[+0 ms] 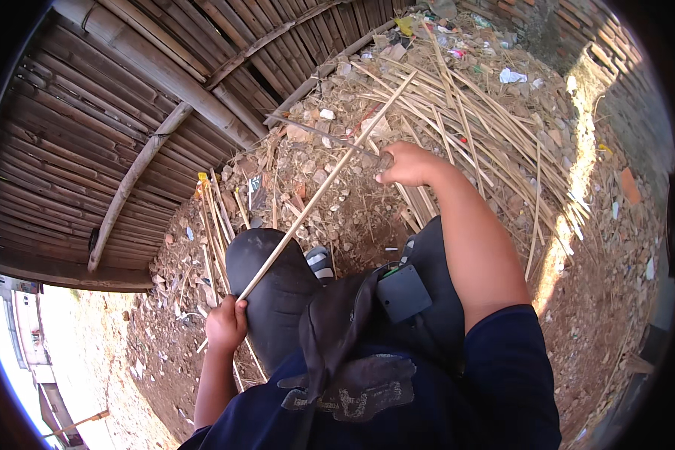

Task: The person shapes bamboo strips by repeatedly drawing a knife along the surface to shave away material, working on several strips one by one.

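Note:
My left hand (226, 324) is closed around the lower end of a long, pale bamboo strip (313, 202), beside my left knee. The strip slants up and away to the right, across my left thigh. In my right hand (412, 164) is the handle of a long, thin-bladed knife (311, 130), its dark blade pointing left. Blade and strip cross just left of my right fist; whether they touch, I cannot tell. Part of the handle is hidden by my fingers.
A heap of split bamboo strips (495, 142) lies ahead to the right on stony, littered ground. More strips (216, 214) lie by my left knee. A bamboo wall (90, 150) rises at left, a brick wall (600, 37) at far right. A dark flat box (404, 293) rests on my lap.

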`<state>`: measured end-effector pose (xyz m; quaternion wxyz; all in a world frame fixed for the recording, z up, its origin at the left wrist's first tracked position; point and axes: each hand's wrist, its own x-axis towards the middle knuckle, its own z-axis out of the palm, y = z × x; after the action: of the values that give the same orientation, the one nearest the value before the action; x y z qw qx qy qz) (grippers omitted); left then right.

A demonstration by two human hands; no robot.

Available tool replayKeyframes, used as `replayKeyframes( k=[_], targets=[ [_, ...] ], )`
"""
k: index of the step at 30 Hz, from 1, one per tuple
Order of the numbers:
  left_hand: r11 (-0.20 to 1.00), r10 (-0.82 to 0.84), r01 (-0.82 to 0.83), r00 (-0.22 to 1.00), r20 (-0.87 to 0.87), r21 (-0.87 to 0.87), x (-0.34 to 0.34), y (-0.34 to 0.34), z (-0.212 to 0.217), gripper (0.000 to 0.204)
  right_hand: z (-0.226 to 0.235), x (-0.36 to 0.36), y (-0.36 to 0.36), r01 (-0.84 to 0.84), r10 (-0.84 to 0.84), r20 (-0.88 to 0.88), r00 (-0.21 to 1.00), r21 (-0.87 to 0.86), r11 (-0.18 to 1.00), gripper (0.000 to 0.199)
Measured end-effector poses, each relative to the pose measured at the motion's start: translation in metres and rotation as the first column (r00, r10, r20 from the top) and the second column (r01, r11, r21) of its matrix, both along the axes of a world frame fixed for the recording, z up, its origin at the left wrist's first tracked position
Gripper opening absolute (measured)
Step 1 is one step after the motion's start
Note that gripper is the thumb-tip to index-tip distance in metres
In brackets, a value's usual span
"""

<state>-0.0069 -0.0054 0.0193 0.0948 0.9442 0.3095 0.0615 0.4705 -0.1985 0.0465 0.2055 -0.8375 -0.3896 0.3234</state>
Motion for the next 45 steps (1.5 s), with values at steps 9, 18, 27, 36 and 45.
replayKeyframes(
  k=[9,18,27,36,45],
  targets=[
    [0.996,0.017,-0.018,1.0,-0.004,-0.088,0.008,-0.003,0.017,0.037,0.003,-0.02,0.007,-0.049,0.056,0.172,0.983,-0.042,0.998,0.057],
    [0.99,0.003,-0.001,1.0,0.018,-0.143,0.01,0.004,0.016,0.037,-0.02,0.004,0.004,0.042,-0.044,0.127,0.991,0.021,0.999,0.057],
    [0.967,-0.004,0.009,1.0,0.018,-0.255,0.004,0.003,0.021,0.04,0.011,-0.041,0.005,-0.195,0.184,0.291,0.939,0.008,0.981,0.039],
    [0.947,0.051,-0.035,0.998,0.04,-0.319,0.004,0.006,0.019,0.041,-0.004,-0.032,0.018,-0.007,0.0,0.215,0.977,0.032,0.999,0.045],
    [0.948,0.027,-0.009,0.998,0.052,-0.317,0.009,0.012,0.016,0.045,-0.016,0.014,-0.002,0.15,-0.154,0.168,0.974,0.034,0.988,0.049]
  ],
)
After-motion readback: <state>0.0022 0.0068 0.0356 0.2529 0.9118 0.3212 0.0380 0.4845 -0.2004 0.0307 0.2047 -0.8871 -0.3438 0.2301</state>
